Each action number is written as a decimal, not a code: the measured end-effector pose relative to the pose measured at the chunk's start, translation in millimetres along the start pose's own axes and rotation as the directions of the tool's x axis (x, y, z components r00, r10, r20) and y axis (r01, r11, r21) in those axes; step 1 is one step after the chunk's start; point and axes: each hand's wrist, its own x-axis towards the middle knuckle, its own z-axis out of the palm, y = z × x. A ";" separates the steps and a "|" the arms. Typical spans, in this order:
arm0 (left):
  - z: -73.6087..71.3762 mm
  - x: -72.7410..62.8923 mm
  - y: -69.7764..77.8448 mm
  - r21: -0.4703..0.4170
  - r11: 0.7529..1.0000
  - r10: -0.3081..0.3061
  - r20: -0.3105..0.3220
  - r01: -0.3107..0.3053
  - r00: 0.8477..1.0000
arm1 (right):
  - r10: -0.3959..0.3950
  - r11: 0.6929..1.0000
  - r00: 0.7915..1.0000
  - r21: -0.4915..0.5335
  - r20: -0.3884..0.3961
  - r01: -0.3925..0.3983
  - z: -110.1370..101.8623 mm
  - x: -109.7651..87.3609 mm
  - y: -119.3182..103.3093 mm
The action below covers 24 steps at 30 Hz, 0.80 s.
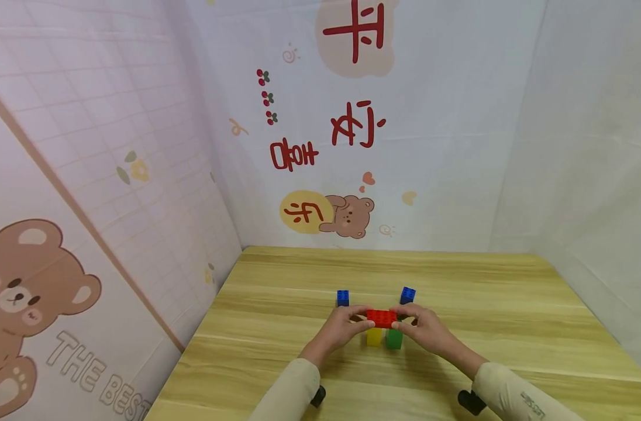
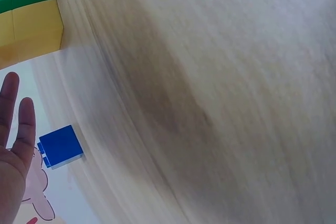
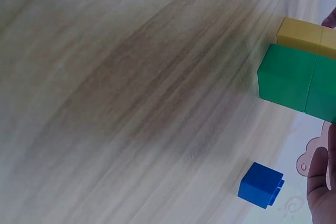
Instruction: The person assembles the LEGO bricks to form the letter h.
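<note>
A red toy brick [image 1: 381,318] with studs on top lies across a yellow block stack [image 1: 374,337] and a green block stack [image 1: 394,339], which stand side by side. My left hand [image 1: 336,332] pinches the red brick's left end between thumb and fingers. At its right end, my right hand [image 1: 430,332] grips it the same way. Both wrist views show each stack made of two blocks joined one on the other, the yellow [image 2: 37,27] and the green [image 3: 286,74]; the red brick is out of sight there.
Behind the left hand stands a blue brick [image 1: 343,298]; a second blue brick [image 1: 407,295] is behind the right hand. The wooden table [image 1: 278,269] meets a printed cloth backdrop [image 1: 447,193] at its far edge. Small black objects [image 1: 472,402] show beside the sleeves.
</note>
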 end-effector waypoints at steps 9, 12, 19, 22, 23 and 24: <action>-0.2 2.2 1.6 0.003 1.000 -0.016 0.009 0.016 1.000 | -0.057 0.995 0.998 -0.075 0.040 0.060 -5.0 -2.6 8.8; -0.6 2.5 1.3 0.006 1.000 -0.013 0.002 0.013 1.000 | -0.055 0.995 0.998 -0.086 0.032 0.057 -4.3 -2.5 10.9; -0.7 2.5 -0.3 0.011 1.000 -0.014 0.009 0.013 1.000 | -0.058 0.994 0.998 -0.094 0.004 0.058 -1.1 -0.2 9.4; -0.7 2.7 -0.1 0.012 1.000 -0.013 0.009 0.013 1.000 | -0.091 0.990 0.996 -0.108 -0.011 0.089 -0.8 2.4 5.7; -0.6 2.9 0.1 0.012 1.000 -0.010 0.010 0.010 1.000 | -0.099 0.989 0.995 -0.108 -0.015 0.097 -0.8 3.1 4.3; -0.5 3.0 0.5 0.013 1.000 -0.005 0.012 0.005 1.000 | -0.101 0.990 0.995 -0.104 -0.019 0.099 -0.9 3.5 3.2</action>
